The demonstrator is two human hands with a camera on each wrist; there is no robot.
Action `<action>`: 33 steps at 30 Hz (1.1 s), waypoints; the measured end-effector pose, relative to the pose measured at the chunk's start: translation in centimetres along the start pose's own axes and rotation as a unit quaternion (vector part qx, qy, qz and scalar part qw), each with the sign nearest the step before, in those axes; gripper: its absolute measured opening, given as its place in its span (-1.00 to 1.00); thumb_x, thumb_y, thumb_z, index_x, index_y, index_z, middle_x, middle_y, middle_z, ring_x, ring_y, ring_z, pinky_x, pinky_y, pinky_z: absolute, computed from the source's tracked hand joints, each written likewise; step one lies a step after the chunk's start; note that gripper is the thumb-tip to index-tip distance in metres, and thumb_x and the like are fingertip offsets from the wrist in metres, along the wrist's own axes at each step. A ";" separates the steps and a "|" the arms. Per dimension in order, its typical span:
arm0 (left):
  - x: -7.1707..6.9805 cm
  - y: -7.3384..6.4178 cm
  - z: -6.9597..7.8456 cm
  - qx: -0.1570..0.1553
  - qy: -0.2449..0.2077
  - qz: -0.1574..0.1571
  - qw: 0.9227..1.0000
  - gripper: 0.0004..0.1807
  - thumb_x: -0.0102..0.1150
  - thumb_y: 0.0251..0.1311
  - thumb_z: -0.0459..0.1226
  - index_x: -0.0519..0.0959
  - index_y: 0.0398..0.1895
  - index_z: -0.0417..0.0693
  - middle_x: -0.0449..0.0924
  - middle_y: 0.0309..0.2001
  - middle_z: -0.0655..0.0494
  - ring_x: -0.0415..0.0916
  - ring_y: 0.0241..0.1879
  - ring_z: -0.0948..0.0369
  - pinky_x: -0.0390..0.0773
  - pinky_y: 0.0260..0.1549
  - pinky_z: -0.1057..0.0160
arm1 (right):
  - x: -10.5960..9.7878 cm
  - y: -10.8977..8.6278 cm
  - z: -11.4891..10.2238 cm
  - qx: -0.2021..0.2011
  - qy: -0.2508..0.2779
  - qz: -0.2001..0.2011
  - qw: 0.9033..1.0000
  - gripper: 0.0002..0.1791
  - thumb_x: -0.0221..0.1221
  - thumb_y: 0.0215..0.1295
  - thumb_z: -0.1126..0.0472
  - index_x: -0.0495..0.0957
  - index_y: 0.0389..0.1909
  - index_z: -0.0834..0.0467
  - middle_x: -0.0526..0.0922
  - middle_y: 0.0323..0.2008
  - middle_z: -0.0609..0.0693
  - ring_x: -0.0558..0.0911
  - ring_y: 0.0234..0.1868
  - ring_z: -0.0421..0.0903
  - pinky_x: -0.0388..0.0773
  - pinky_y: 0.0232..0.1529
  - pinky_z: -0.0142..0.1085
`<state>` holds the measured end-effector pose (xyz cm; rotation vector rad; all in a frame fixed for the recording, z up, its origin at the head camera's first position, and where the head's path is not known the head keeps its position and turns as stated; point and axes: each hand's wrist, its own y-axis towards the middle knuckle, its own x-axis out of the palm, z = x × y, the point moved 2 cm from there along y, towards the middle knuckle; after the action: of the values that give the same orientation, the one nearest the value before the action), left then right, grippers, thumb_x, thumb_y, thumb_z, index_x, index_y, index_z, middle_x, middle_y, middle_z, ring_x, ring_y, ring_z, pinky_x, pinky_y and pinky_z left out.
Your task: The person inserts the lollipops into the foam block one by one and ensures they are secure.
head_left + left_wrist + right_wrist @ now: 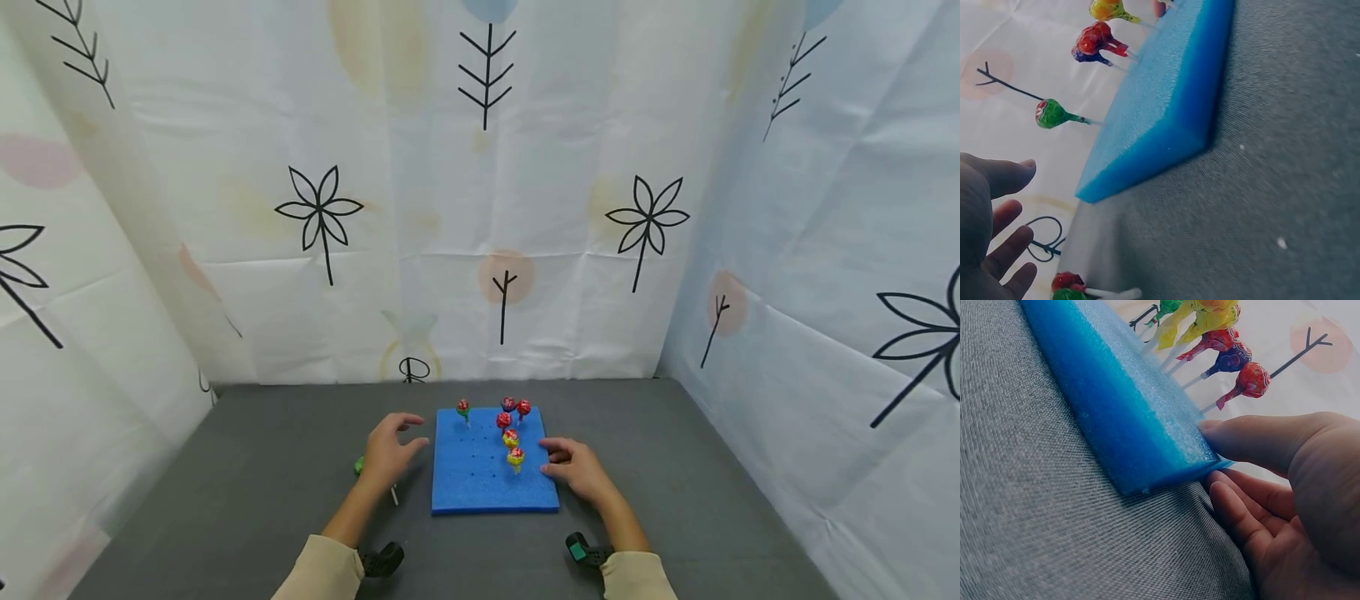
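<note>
A blue foam board (471, 492) lies on the table with several wrapped lollipops standing upright in it. One green lollipop (463, 408) stands near its far left corner; red, purple and yellow ones (515, 457) stand along its right half. My right hand (577, 471) holds the board's right edge, thumb (1247, 439) on the top face and fingers (1238, 512) at the side and underneath. To the left of the board, my left hand (386, 454) hovers with spread fingers, holding nothing. Red and green lollipops (1067, 284) lie on the table beside it, partly hidden by that hand in the head view.
The grey table (285, 467) reaches back to a white patterned curtain (420, 167), with more curtain on the left and right sides. Small holes dot the board's top. Small white specks (1282, 243) lie on the table by the board.
</note>
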<state>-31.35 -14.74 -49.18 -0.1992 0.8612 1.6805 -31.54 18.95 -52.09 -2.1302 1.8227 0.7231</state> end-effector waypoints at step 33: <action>-4.6 -4.0 -3.8 0.022 0.029 0.108 0.993 -0.75 0.51 -0.11 -0.44 0.67 -0.34 -0.05 0.59 -0.37 0.12 0.49 -0.39 0.20 0.47 -0.38 0.21 | 0.0 -0.2 -0.1 -0.012 0.003 -0.004 1.000 -0.59 0.30 0.22 0.35 0.57 0.10 0.27 0.61 -0.03 0.11 0.57 -0.10 0.01 0.52 -0.04 -0.03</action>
<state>-27.47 -20.54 -51.07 -0.1283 0.9909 1.8624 -31.33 18.91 -52.05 -2.1574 1.8160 0.7408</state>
